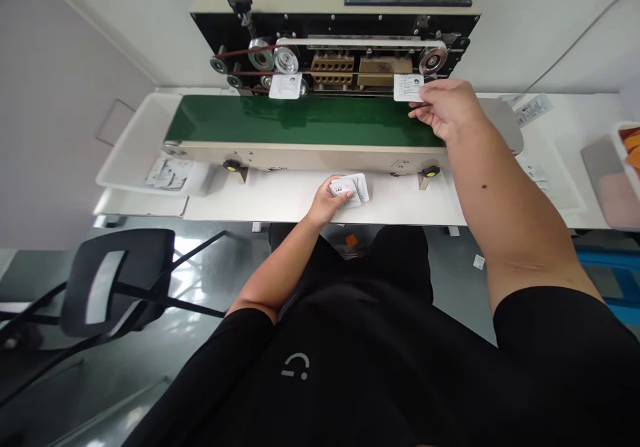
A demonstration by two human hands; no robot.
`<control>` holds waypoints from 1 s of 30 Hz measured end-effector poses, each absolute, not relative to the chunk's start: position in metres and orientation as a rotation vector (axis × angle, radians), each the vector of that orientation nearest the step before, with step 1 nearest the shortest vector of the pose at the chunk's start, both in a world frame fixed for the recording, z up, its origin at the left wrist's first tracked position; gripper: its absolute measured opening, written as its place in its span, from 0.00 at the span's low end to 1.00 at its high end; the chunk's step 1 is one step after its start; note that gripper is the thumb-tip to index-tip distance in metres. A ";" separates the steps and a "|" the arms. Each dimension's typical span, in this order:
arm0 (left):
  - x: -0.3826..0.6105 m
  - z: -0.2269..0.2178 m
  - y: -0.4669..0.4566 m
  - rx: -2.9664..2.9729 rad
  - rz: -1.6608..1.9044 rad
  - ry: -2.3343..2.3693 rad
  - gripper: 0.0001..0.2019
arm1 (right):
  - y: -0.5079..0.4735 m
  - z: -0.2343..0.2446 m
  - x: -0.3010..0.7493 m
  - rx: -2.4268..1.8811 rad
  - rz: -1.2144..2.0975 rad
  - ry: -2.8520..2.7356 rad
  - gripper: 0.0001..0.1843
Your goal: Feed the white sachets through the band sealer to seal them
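Between the thumb and fingers of my left hand (pixel 326 202) is a small fan of white printed sachets (pixel 356 188), held low over the table's front edge. My right hand (pixel 447 104) reaches up to the right end of the band sealing machine (pixel 335 27). It pinches one white printed sachet (pixel 407 88) by its right side, and the sachet's top edge is at the machine's sealing slot. Further left, another sachet (pixel 285 86) hangs from the slot below the metal wheels. Under both runs the green conveyor belt (pixel 300 122).
A white bin (pixel 135 144) with several sachets stands left of the machine. At the right are a pale tray (pixel 560 187) and a container of orange packets (pixel 631 146). A black chair (pixel 120 280) stands at the left, and a blue object (pixel 613 277) lies low at the right.
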State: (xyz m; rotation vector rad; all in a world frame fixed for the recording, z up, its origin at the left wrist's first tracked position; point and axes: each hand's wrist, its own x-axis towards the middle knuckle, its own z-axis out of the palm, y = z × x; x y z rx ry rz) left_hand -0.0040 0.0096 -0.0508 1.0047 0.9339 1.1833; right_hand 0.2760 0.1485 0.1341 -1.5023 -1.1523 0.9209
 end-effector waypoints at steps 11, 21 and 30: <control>-0.001 -0.052 0.010 0.951 1.248 0.900 0.35 | -0.021 0.021 0.217 -1.453 1.039 -1.466 0.27; -0.001 -0.048 0.009 0.922 1.210 0.846 0.32 | -0.013 0.034 0.254 -1.442 1.078 -1.201 0.22; 0.000 -0.043 0.007 0.919 1.200 0.809 0.32 | 0.079 0.147 0.365 -1.537 1.011 -0.817 0.09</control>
